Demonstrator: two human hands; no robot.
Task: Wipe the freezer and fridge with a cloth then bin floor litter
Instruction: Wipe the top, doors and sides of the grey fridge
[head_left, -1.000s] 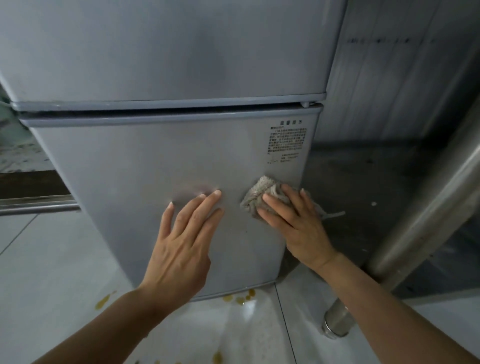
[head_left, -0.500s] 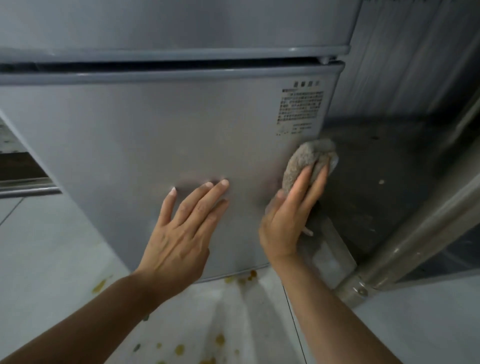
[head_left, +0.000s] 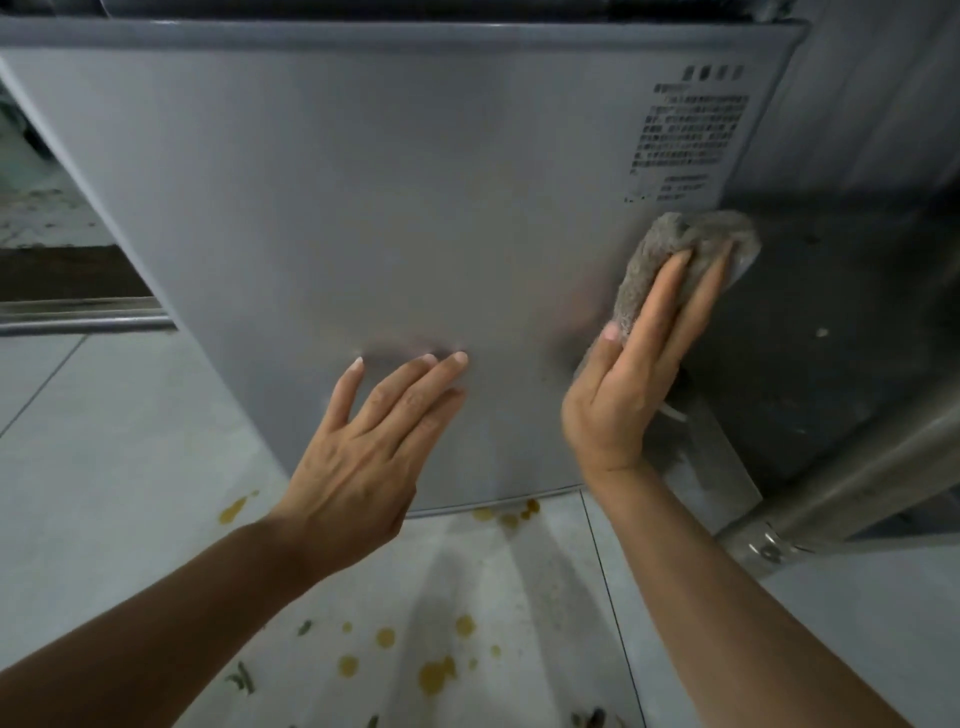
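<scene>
Wiping the fridge door (head_left: 415, 208) is the step in hand: right hand (head_left: 631, 384) presses the cloth (head_left: 670, 249) flat-fingered at its right edge, seemingly wrapping the corner, left hand (head_left: 363, 447) braces open-palmed; floor litter (head_left: 434, 675) awaits binning.

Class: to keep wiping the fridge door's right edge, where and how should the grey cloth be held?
Press flat-handed on the cloth's bunched middle, coming from below as the right hand does. It is soft and wadded against the fridge door, so spread fingers probably hold it better than a pinch.
</scene>
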